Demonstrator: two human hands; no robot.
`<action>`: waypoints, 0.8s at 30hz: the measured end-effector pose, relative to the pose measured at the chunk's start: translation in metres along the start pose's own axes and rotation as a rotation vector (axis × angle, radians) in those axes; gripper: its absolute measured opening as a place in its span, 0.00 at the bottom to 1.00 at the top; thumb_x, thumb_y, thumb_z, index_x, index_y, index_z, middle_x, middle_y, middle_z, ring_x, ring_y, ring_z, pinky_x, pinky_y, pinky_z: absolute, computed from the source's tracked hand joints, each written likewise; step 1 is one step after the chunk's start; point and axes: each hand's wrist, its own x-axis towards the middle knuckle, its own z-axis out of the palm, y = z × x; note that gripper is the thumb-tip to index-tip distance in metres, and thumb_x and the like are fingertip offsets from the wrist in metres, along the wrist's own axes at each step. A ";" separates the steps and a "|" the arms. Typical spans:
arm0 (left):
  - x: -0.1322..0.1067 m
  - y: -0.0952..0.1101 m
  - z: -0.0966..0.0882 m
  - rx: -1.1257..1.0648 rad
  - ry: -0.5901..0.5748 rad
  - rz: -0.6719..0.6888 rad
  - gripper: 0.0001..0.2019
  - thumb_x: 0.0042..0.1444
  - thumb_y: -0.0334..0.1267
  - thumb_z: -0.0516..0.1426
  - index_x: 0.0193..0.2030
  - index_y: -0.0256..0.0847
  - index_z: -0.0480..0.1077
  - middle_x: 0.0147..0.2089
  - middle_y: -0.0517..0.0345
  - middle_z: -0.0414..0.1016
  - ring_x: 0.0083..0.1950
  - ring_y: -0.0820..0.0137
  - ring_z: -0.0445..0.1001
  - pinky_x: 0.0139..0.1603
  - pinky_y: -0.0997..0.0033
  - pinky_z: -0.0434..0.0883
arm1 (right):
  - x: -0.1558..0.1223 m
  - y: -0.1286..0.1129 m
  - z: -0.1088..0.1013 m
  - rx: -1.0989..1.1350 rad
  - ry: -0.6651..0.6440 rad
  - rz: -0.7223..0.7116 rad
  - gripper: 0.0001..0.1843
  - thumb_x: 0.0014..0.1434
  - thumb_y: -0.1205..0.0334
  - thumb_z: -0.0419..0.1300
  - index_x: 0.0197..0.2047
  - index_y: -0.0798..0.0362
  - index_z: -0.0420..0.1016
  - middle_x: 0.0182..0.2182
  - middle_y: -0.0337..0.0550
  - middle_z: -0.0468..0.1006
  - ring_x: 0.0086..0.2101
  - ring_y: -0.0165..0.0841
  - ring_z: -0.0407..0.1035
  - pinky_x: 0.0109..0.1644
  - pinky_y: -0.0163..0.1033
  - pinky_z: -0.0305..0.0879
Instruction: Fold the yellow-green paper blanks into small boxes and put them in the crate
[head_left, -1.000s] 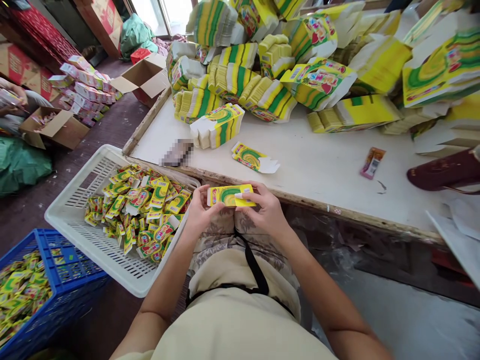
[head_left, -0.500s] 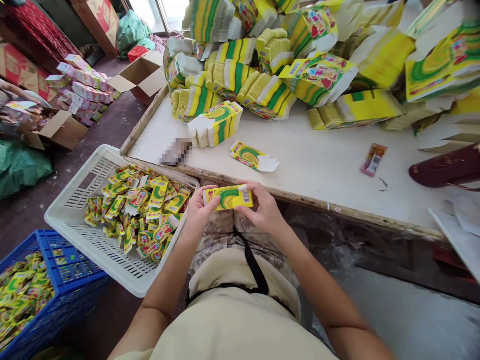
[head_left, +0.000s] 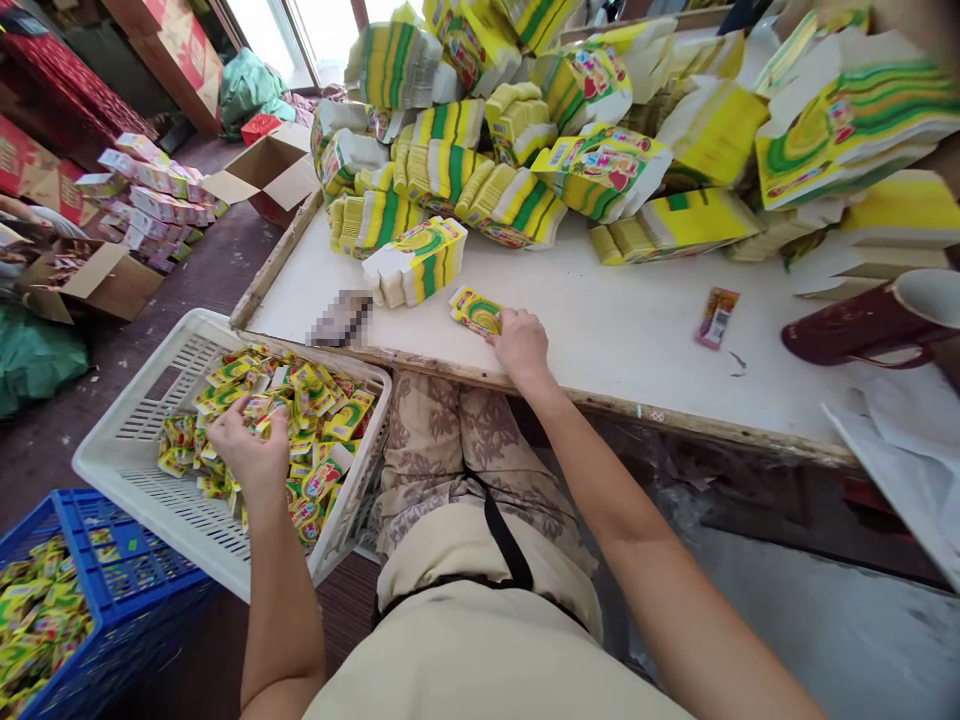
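My left hand (head_left: pixel 249 448) is over the white plastic basket (head_left: pixel 124 430), its thumb and fingers apart and nothing held between them. Below and around it lie many small yellow-and-green printed boxes (head_left: pixel 346 415), heaped in the basket. On the white table (head_left: pixel 600 320), my right hand (head_left: pixel 523 347) grips the right end of a small yellow carton (head_left: pixel 476 310), hiding that end. Just behind this carton stands a short bundle of flattened cartons (head_left: pixel 420 260).
Stacks of flattened cartons (head_left: pixel 442 165) fill the table's back. To the right are a small wrapped packet (head_left: pixel 718 318) and a dark red mug (head_left: pixel 847 325) on its side. A blue crate (head_left: pixel 112 590) of similar boxes stands at lower left, with open cardboard boxes (head_left: pixel 270 175) beyond.
The small box held in both hands has left them. My left hand moved left over the basket; my right hand moved forward onto the table and took hold of the carton there.
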 end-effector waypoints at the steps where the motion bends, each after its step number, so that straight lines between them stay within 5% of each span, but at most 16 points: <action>1: -0.004 0.001 0.006 -0.023 -0.050 0.006 0.26 0.53 0.48 0.61 0.56 0.37 0.69 0.53 0.43 0.66 0.55 0.53 0.66 0.54 0.50 0.69 | 0.001 0.001 0.003 -0.015 -0.009 -0.002 0.09 0.57 0.69 0.63 0.42 0.58 0.71 0.40 0.61 0.76 0.44 0.50 0.70 0.49 0.54 0.65; 8: -0.039 0.058 0.052 -0.369 -0.370 0.132 0.17 0.56 0.47 0.61 0.49 0.42 0.74 0.49 0.50 0.74 0.51 0.61 0.73 0.49 0.61 0.74 | -0.014 0.001 0.000 0.084 0.075 -0.084 0.11 0.58 0.70 0.59 0.45 0.54 0.66 0.41 0.55 0.74 0.42 0.44 0.68 0.49 0.49 0.66; 11: -0.049 0.081 0.066 -0.572 -0.509 0.124 0.18 0.55 0.47 0.62 0.50 0.41 0.74 0.49 0.49 0.76 0.51 0.62 0.75 0.49 0.62 0.74 | -0.022 -0.001 -0.010 0.374 0.126 -0.086 0.10 0.59 0.67 0.58 0.44 0.50 0.62 0.37 0.47 0.75 0.38 0.39 0.70 0.45 0.46 0.68; 15: -0.061 0.114 0.089 -0.923 -0.672 0.019 0.28 0.50 0.49 0.67 0.57 0.42 0.70 0.54 0.46 0.75 0.55 0.60 0.75 0.53 0.60 0.74 | -0.046 -0.014 -0.022 0.769 0.102 -0.039 0.22 0.53 0.60 0.66 0.46 0.48 0.59 0.35 0.39 0.75 0.34 0.35 0.72 0.41 0.43 0.72; 20: -0.069 0.160 0.104 -1.307 -0.603 -0.103 0.29 0.55 0.62 0.59 0.55 0.44 0.71 0.54 0.47 0.77 0.59 0.57 0.75 0.59 0.55 0.71 | -0.093 -0.041 -0.023 1.097 -0.391 -0.094 0.23 0.49 0.60 0.69 0.44 0.47 0.61 0.31 0.34 0.75 0.30 0.32 0.73 0.37 0.40 0.72; 24: -0.072 0.177 0.099 -1.384 -0.419 -0.104 0.24 0.59 0.62 0.54 0.48 0.44 0.73 0.43 0.52 0.78 0.51 0.60 0.78 0.56 0.58 0.74 | -0.113 -0.055 -0.022 1.182 -0.406 -0.083 0.20 0.51 0.61 0.68 0.42 0.48 0.62 0.31 0.34 0.74 0.32 0.31 0.72 0.37 0.39 0.71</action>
